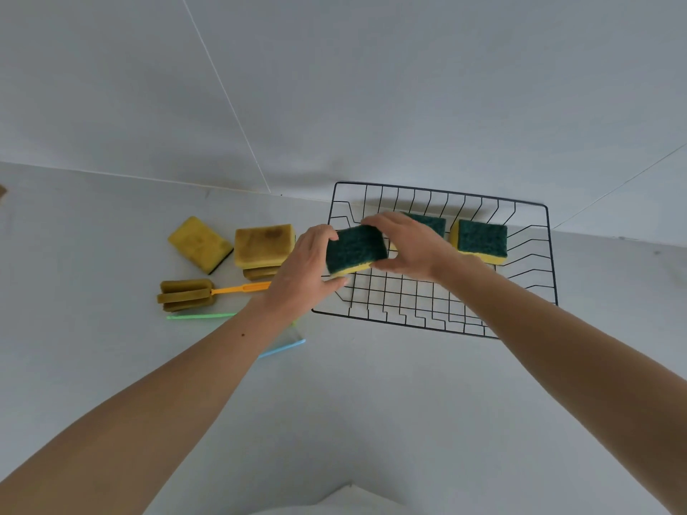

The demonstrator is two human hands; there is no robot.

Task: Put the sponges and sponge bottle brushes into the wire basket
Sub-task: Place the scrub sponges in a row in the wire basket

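Observation:
A black wire basket (pixel 535 288) sits on the white surface at centre right. Two green-topped yellow sponges lie in its far end, one (pixel 482 239) in full view and one (pixel 429 221) partly hidden behind my right hand. My left hand (pixel 303 271) and my right hand (pixel 410 247) both grip a third green-and-yellow sponge (pixel 355 250) over the basket's left rim. Left of the basket lie a yellow sponge (pixel 200 244), a stack of stained yellow sponges (pixel 264 247) and a sponge bottle brush (pixel 186 294) with an orange handle.
A green handle (pixel 200 316) and a blue handle (pixel 284 347) lie on the surface under my left forearm, their heads hidden. A white wall rises right behind the basket and the sponges.

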